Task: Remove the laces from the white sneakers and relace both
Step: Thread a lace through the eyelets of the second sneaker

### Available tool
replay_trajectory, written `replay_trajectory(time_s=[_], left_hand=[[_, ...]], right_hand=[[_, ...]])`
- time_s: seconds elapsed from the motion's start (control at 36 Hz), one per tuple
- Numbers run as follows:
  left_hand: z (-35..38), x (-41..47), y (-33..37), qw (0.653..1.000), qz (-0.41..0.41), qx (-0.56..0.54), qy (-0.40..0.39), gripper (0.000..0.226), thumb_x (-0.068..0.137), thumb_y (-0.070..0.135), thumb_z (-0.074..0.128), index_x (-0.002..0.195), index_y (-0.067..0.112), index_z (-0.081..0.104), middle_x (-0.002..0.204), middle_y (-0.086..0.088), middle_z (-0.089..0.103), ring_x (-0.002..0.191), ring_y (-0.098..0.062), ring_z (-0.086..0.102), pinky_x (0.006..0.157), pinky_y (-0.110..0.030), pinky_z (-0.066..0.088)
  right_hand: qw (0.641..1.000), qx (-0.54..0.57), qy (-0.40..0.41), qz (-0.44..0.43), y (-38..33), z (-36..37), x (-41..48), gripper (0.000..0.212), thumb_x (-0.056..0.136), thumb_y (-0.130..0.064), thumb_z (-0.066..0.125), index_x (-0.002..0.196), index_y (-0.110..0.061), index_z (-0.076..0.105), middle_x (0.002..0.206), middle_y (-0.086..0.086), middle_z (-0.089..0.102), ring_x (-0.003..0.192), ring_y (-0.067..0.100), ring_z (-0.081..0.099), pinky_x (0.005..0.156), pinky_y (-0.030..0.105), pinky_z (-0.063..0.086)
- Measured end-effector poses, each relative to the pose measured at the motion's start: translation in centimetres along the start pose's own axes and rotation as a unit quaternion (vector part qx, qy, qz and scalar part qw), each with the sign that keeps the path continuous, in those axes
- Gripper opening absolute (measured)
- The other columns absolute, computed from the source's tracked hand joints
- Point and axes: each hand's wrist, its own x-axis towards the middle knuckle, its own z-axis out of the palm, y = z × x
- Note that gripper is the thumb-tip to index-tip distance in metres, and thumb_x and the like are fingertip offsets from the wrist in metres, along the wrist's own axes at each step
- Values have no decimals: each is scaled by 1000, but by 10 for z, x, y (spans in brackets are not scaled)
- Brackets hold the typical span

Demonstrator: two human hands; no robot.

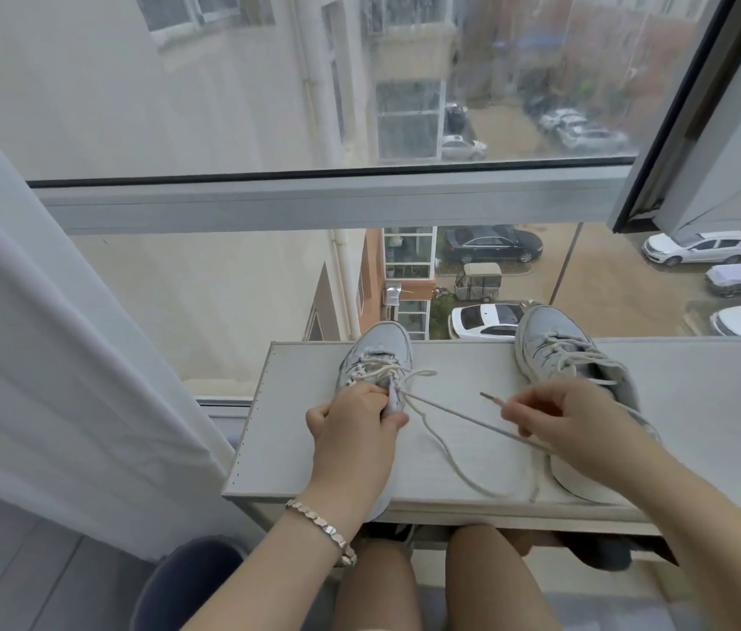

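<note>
A pale board (459,371) under the window carries both white sneakers with their toes at its far edge, the left sneaker (380,352) towards the left end and the right sneaker (555,343) right of the middle, its heel near the front edge. The left hand (350,425) grips the left sneaker's rear with curled fingers, while the right hand (564,425) pinches the lace (450,414) close to its dark tip. That lace runs from the left sneaker's eyelets across the bare middle, a second strand looping to the front edge, and a bracelet (321,523) circles the left wrist.
</note>
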Motion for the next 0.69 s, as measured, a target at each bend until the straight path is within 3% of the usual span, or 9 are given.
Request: replay_trajectory(time_s=[0.08, 0.19, 0.25, 0.31, 0.39, 0.47, 0.53, 0.61, 0.69], left_hand=[[0, 1, 0, 1000, 2, 18, -17, 29, 88, 32, 59, 62, 25, 48, 85, 18, 48, 91, -1, 42, 65, -30, 9], [-7, 2, -1, 996, 31, 63, -47, 25, 88, 44, 56, 75, 23, 63, 92, 16, 55, 97, -1, 44, 65, -32, 10], [-10, 2, -3, 992, 55, 95, -57, 27, 90, 48, 48, 88, 28, 66, 97, 18, 56, 100, 0, 43, 67, -32, 12], [-10, 0, -5, 989, 72, 116, -52, 31, 93, 49, 40, 91, 30, 65, 99, 19, 56, 102, 1, 43, 69, -31, 14], [-10, -3, -6, 987, 77, 131, -44, 33, 95, 49, 37, 97, 33, 65, 105, 22, 55, 106, 3, 41, 70, -30, 13], [-8, -5, -5, 988, 66, 131, -43, 31, 95, 49, 38, 102, 36, 64, 109, 24, 54, 109, 5, 39, 69, -31, 11], [-7, -4, -4, 990, 50, 128, -38, 30, 95, 48, 38, 101, 35, 65, 110, 24, 55, 110, 4, 39, 69, -30, 11], [-7, -2, -1, 993, 19, 112, -26, 31, 96, 45, 39, 97, 33, 67, 108, 22, 57, 109, 2, 41, 68, -30, 11], [-5, -1, 0, 995, 6, 99, -28, 31, 96, 44, 40, 95, 32, 68, 109, 22, 57, 107, 3, 40, 71, -30, 14]], right_hand=[[996, -88, 31, 3, 5, 8, 9, 22, 88, -39, 58, 76, -22, 66, 63, -11, 59, 50, 2, 47, 49, 15, 36], [992, -105, -23, -62, -5, 43, 24, 31, 85, -55, 50, 107, -36, 60, 100, -13, 55, 86, 2, 49, 74, 24, 42], [983, -159, -33, -86, -11, 59, 33, 32, 91, -49, 46, 104, -26, 64, 105, -5, 55, 101, 13, 46, 84, 28, 39], [974, -194, -29, -117, -14, 70, 39, 34, 97, -37, 41, 94, -13, 65, 92, -1, 53, 101, 22, 46, 79, 27, 32], [985, -73, 25, -155, -15, 77, 38, 29, 98, -20, 44, 79, -8, 62, 83, -6, 45, 99, 22, 45, 80, 21, 28], [982, 134, 43, -124, -21, 74, 24, 29, 95, -15, 49, 69, -23, 60, 92, -14, 55, 94, 1, 49, 79, 8, 33], [952, 284, 20, -116, -29, 68, 14, 26, 92, -19, 47, 74, -17, 66, 84, -11, 67, 82, -3, 56, 72, 4, 39], [882, 438, -8, -173, -35, 52, 0, 37, 93, -24, 44, 60, -12, 55, 60, -3, 61, 69, 13, 61, 79, 22, 48], [876, 426, -3, -227, -37, 27, -8, 38, 88, -30, 49, 50, -24, 45, 48, -15, 41, 45, 8, 36, 50, 20, 34]])
